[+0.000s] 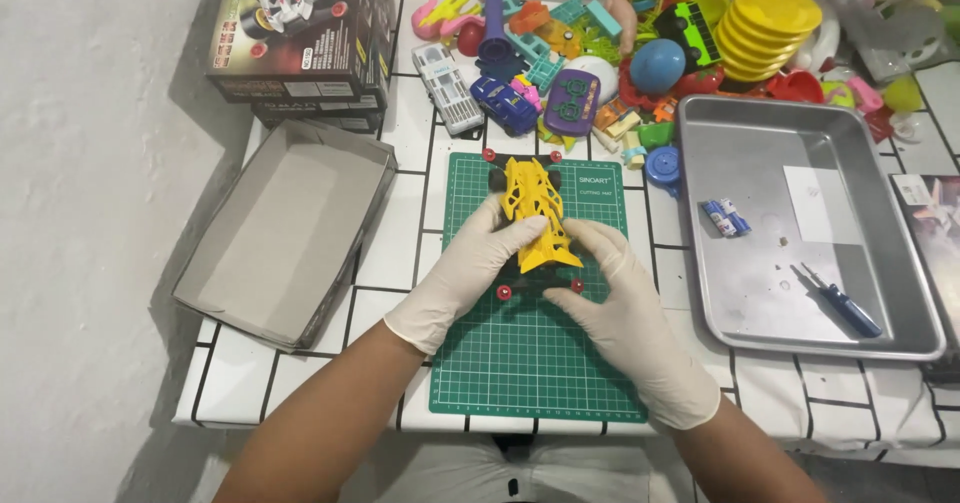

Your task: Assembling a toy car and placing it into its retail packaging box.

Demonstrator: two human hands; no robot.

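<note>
A yellow toy racing car (535,211) with a black chassis and small red rollers lies on a green cutting mat (530,363). Both my hands wear white gloves. My left hand (478,268) grips the car's left side near its rear. On the other side my right hand (612,283) holds the car, fingers curled against the body.
A metal tray (760,153) at the right holds a blue screwdriver (845,308), two small batteries (725,217) and a white paper slip. An open grey cardboard lid (280,233) lies at the left, a printed toy box (295,33) behind it. Several colourful toys (640,53) pile along the back.
</note>
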